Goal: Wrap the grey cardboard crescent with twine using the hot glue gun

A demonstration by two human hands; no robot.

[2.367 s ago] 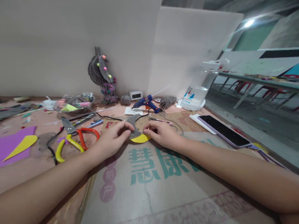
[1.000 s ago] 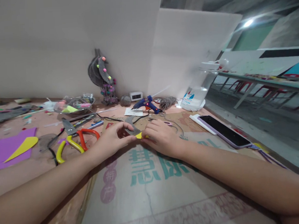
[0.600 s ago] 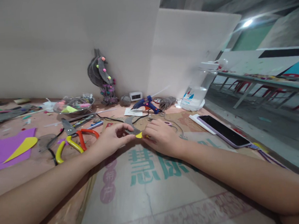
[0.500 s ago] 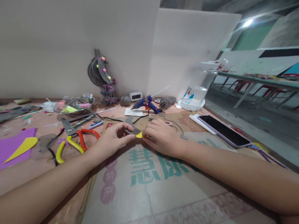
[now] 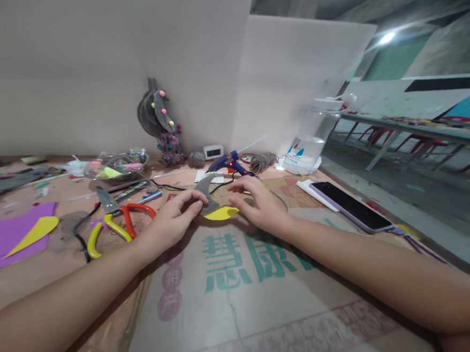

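Between the thumb and fingers of my left hand (image 5: 183,212) is a grey curved piece (image 5: 209,195), crescent-like, with a pointed tip at the top. Along its lower edge sits a yellow leaf-shaped piece (image 5: 222,214), its point towards the right. Just right of that point is my right hand (image 5: 257,204), fingers curved and apart, holding nothing. Both hands are over a printed cardboard sheet (image 5: 244,314). Behind the grey piece lies a blue glue gun (image 5: 231,163) beside a small white card (image 5: 209,177).
Scissors (image 5: 119,219) with red and yellow handles lie left, near purple sheets (image 5: 9,234) and a yellow cut piece (image 5: 36,235). Behind are a bowl (image 5: 116,173) of trimmings and a grey hanging ornament (image 5: 159,122). A phone (image 5: 352,205) and a plastic bottle (image 5: 305,144) are right.
My right hand has let go of the yellow piece and drawn back to the right, its fingers opening. More of the yellow and grey pieces now shows; my left hand keeps its hold.
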